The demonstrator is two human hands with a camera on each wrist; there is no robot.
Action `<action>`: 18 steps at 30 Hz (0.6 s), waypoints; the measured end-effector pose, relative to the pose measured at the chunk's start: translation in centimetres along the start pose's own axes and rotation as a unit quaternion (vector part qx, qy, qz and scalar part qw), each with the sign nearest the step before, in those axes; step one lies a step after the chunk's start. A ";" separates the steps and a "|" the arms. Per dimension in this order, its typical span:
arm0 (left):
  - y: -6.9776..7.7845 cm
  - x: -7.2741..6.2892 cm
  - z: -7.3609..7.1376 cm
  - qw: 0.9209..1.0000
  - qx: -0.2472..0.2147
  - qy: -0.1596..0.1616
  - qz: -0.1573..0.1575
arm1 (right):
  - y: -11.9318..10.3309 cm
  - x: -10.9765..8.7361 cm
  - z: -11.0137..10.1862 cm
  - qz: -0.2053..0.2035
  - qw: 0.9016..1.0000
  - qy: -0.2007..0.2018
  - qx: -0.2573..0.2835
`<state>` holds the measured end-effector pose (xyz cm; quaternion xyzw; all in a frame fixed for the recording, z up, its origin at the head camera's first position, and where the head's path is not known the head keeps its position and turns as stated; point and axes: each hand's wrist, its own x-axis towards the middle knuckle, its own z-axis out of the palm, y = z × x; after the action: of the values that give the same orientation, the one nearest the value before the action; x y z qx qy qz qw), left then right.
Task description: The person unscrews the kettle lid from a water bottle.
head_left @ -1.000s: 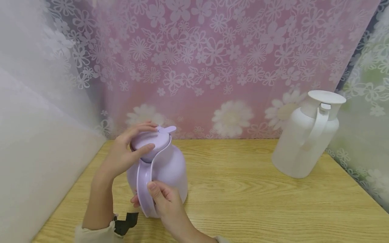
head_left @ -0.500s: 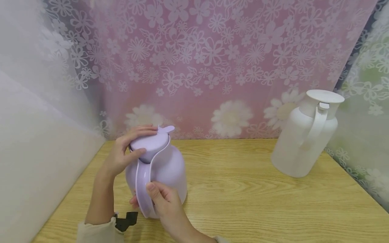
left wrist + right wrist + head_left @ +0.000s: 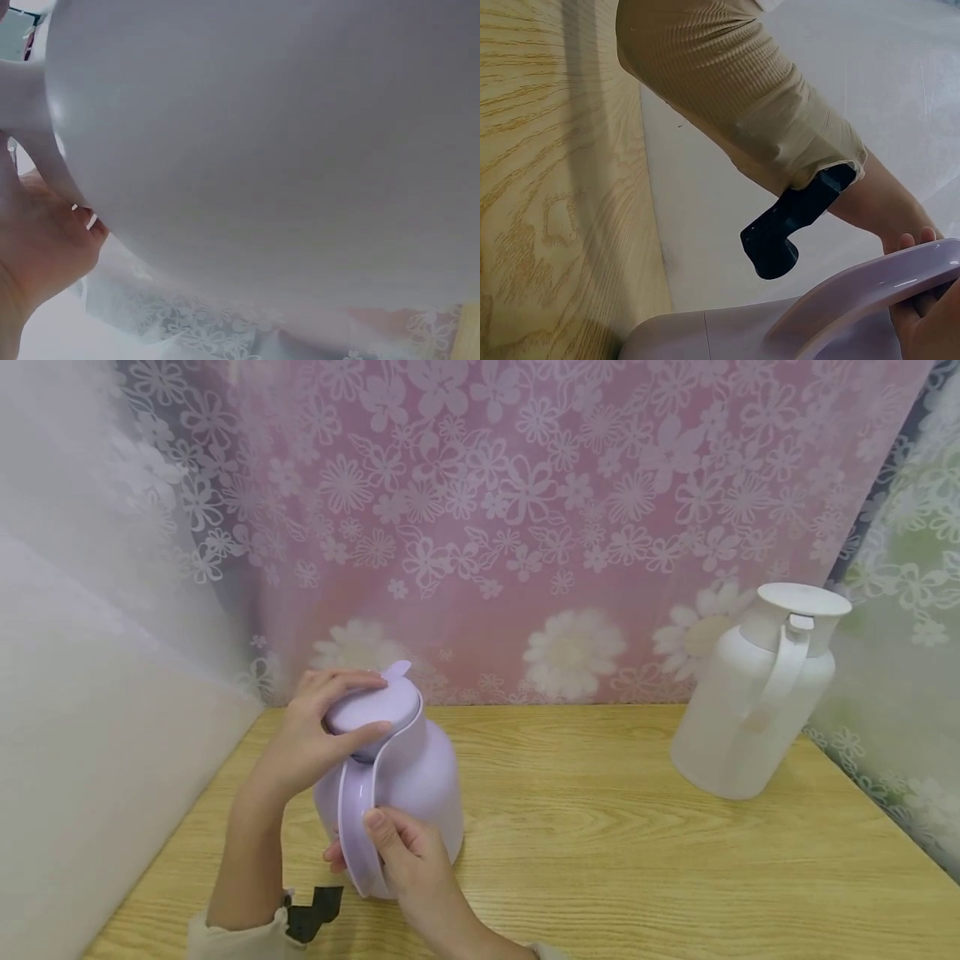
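A lilac vacuum jug (image 3: 423, 777) stands at the left of the table, its handle (image 3: 358, 827) toward the person. The left hand (image 3: 303, 735) grips the jug's round lid (image 3: 375, 703), thumb on the near side and fingers on the far side. A small tab (image 3: 397, 670) juts from the lid's far edge. Around the handle, the right hand (image 3: 420, 864) is curled, its thumb along the right side; fingertips show past the other side. In the left wrist view the jug's pale body (image 3: 262, 150) fills most of the picture. The right wrist view shows the handle (image 3: 885, 281) close up.
A white vacuum jug (image 3: 753, 710) stands at the right rear of the wood-grain table (image 3: 600, 843). Flowered curtains (image 3: 570, 527) hang behind and at the right. A pale wall (image 3: 112, 693) rises on the left. A black camera mount (image 3: 780, 229) sits at the left sleeve.
The lid's tab has swung from pointing right to pointing further away, a counterclockwise turn. The left hand loosened and shifted back along the lid, then moved forward again. The right hand stays on the handle.
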<state>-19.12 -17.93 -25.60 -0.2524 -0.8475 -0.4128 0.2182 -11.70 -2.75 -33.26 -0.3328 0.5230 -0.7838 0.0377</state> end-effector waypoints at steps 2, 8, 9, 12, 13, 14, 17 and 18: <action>0.4 0.1 0.1 1.000 0.025 0.005 -0.009 | 0.0 0.0 0.0 -0.005 1.000 0.001 0.001; 0.6 0.4 0.2 0.998 0.057 0.007 0.001 | 0.1 0.0 -0.1 -0.010 1.000 0.001 0.000; 0.5 0.3 0.1 0.999 0.051 0.005 0.004 | 0.1 0.1 -0.1 -0.007 1.000 0.001 -0.001; -0.4 0.0 0.1 1.000 -0.002 0.006 0.030 | 0.2 0.0 -0.1 0.001 1.000 0.001 -0.001; -0.8 -0.1 0.1 0.998 -0.037 0.006 0.046 | 0.2 0.0 -0.1 0.001 1.000 0.001 -0.001; -1.1 -0.3 0.0 0.995 -0.074 0.006 0.064 | 0.2 0.0 -0.1 0.000 1.000 0.001 -0.001; -2.3 -0.6 0.0 0.975 -0.186 -0.005 0.123 | 0.2 0.0 -0.1 -0.007 1.000 0.001 -0.009; -2.6 -0.7 0.0 0.966 -0.217 -0.012 0.140 | 0.2 0.0 -0.1 -0.009 1.000 0.001 -0.011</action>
<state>-20.23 -19.48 -27.55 -0.4147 -0.6965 -0.5488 0.2043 -11.81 -2.80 -33.43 -0.3372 0.5283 -0.7788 0.0261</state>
